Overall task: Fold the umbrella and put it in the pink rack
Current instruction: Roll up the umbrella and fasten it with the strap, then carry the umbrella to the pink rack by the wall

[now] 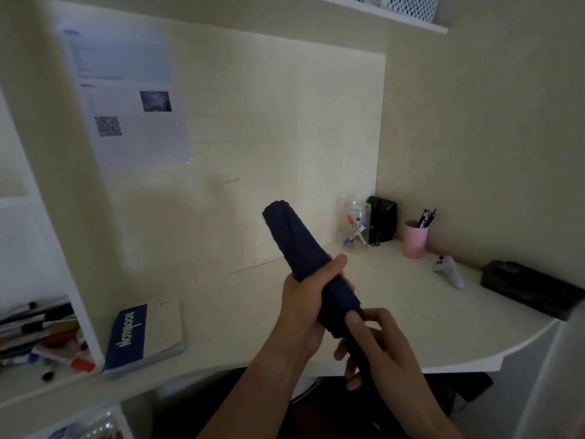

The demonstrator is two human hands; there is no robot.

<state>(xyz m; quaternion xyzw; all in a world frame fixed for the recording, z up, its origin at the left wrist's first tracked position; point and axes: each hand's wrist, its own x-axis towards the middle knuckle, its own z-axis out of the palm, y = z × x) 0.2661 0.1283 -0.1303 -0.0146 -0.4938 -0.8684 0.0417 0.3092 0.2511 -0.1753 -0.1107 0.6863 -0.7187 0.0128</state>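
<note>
A folded dark navy umbrella [294, 239] is held above the white desk [395, 299], tilted with its top end pointing up and away to the left. My left hand [308, 299] wraps around its middle. My right hand [376, 346] grips the lower end near the handle, thumb pressed on the fabric. No pink rack is recognisable in view; the only pink thing is a pink cup [415, 238] with pens at the back right of the desk.
A clear jar of markers [357, 228] and a black box [382, 217] stand in the desk corner. A white controller [449, 270] and a black case [531, 288] lie on the right. A blue notebook [144, 335] lies left, beside shelves with pens [47, 340].
</note>
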